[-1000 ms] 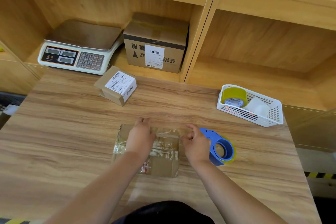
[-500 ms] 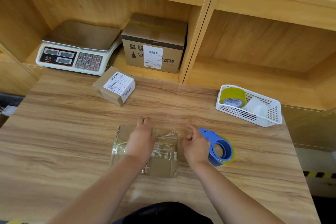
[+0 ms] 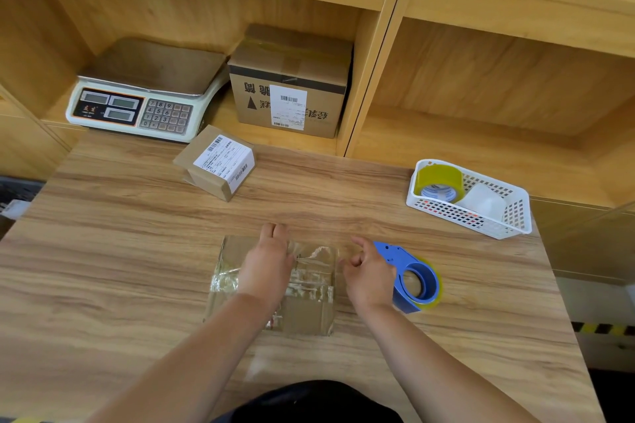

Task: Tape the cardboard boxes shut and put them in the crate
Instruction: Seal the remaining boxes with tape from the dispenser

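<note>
Taping is under way at lower centre: the left hand (image 3: 266,268) lies flat, fingers straight, on the cardboard box (image 3: 309,314) on the tabletop (image 3: 120,268) — the right hand (image 3: 369,276) pinches clear tape (image 3: 311,273) beside the blue dispenser (image 3: 417,282). Next, likely: sever the strip, then smooth it.

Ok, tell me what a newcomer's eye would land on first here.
Both hands at the table's near middle: the left hand lies flat on a cardboard box shiny with clear tape, the right hand curls its fingers at its right edge. Right of that sits a blue tape dispenser; a white basket holding a yellow tape roll stands far right.
</note>
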`<action>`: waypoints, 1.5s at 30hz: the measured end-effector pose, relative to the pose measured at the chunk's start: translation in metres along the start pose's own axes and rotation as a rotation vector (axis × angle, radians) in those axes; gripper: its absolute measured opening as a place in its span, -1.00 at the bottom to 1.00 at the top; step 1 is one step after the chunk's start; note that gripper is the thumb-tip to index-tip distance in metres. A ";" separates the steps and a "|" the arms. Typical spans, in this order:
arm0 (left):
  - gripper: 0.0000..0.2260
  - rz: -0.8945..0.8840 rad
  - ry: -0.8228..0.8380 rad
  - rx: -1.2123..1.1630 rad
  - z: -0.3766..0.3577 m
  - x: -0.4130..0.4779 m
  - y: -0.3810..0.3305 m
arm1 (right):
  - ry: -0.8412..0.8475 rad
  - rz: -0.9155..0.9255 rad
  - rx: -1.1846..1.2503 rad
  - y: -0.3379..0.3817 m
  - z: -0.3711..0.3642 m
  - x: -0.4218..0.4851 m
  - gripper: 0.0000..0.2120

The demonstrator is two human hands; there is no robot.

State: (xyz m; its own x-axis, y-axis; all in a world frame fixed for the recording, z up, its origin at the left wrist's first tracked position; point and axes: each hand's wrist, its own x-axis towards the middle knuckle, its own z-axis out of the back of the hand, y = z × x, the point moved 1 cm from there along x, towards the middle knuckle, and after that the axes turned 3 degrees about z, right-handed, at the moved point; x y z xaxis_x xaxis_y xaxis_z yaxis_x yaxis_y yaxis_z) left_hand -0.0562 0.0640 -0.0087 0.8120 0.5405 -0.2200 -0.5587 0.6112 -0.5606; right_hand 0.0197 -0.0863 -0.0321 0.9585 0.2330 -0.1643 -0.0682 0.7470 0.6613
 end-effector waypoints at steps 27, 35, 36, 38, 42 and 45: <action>-0.41 -0.606 0.272 0.598 -0.042 -0.021 -0.007 | 0.000 0.039 -0.128 0.000 -0.001 -0.002 -0.62; -0.28 -0.545 0.261 0.517 -0.044 -0.021 0.009 | 0.004 0.107 -0.243 0.003 0.002 -0.003 -0.61; -0.27 -0.535 0.248 0.516 -0.043 -0.020 0.012 | 0.004 0.109 -0.243 0.003 0.002 -0.003 -0.61; -0.26 -0.513 0.224 0.531 -0.042 -0.019 0.021 | 0.004 0.119 -0.255 0.003 0.001 -0.003 -0.62; -0.31 -0.470 0.134 0.543 -0.041 -0.015 0.031 | -0.033 0.157 -0.253 0.002 -0.002 -0.006 -0.66; -0.39 -0.382 0.104 0.532 -0.037 -0.015 0.039 | -0.052 0.182 -0.254 0.001 -0.005 -0.007 -0.71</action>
State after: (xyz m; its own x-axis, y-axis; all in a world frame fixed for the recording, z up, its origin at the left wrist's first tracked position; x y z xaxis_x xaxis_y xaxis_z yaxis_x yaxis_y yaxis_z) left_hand -0.0836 0.0579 -0.0569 0.9666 0.1873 -0.1750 -0.2141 0.9654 -0.1492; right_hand 0.0112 -0.0842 -0.0344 0.9364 0.3504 -0.0180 -0.3010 0.8288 0.4717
